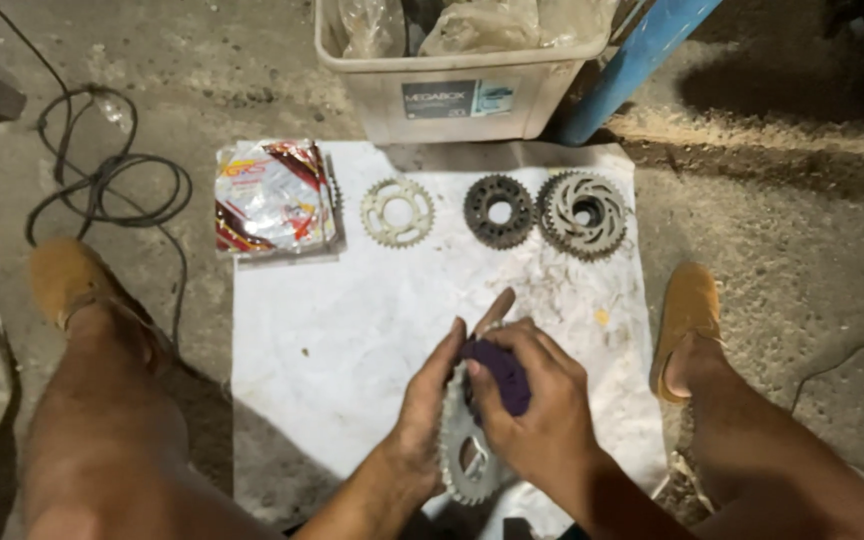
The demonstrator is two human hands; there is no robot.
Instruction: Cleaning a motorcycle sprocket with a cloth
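- Concrete floor, white sheet [352, 330] spread on it, plastic bin [452, 95] behind.
- L hand [422, 410] grips toothed sprocket [464, 450] upright, low centre over sheet.
- R hand [542, 410] presses purple cloth [502, 372] onto sprocket; hands touching.
- 3 sprockets [497, 210] + packet [274, 195] at sheet's far edge.

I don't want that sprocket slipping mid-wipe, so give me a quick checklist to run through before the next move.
1. Left hand grips the sprocket: ok.
2. Right hand presses the purple cloth on the sprocket: ok.
3. Sprocket over the white sheet: ok.
4. Three other sprockets lined up apart from the hands: ok.
5. Teeth clean: cannot tell.
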